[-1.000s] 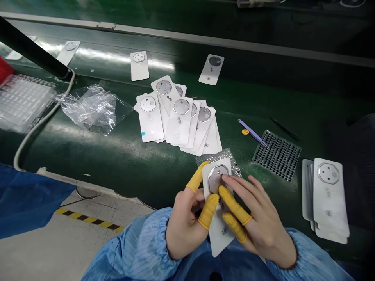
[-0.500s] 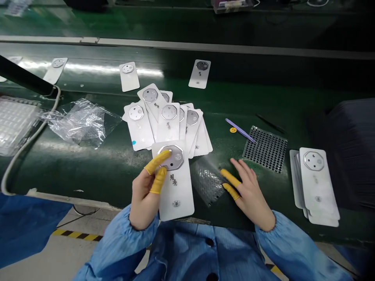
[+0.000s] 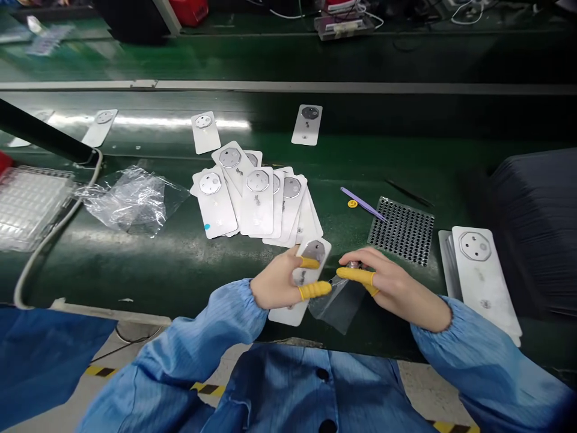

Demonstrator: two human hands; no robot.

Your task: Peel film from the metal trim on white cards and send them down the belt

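Observation:
My left hand [image 3: 288, 281], with yellow finger covers, grips a white panel [image 3: 288, 315] that has a grey octagon at its top; the panel tilts to the right. My right hand [image 3: 387, 281] pinches a small clear plastic sheet [image 3: 339, 310] near its upper edge, close to the left fingertips. Beyond my hands lies a loose pile of similar white panels [image 3: 256, 207], one with a blue dot. To the right rest purple tweezers [image 3: 363, 202], a yellow round piece [image 3: 352, 204] and a black dotted sheet [image 3: 402, 231].
Stacked white panels [image 3: 482, 270] lie at the right beside a dark stack [image 3: 536, 222]. Crumpled clear film [image 3: 135, 198], plastic trays [image 3: 33, 204], a cable [image 3: 45, 243] and a black bar [image 3: 42, 129] are at the left. Single panels lie along the back.
My left hand has moved right with the panel, which is now tilted. My right hand has taken hold of the clear sheet and lifted it. The camera view has shifted slightly.

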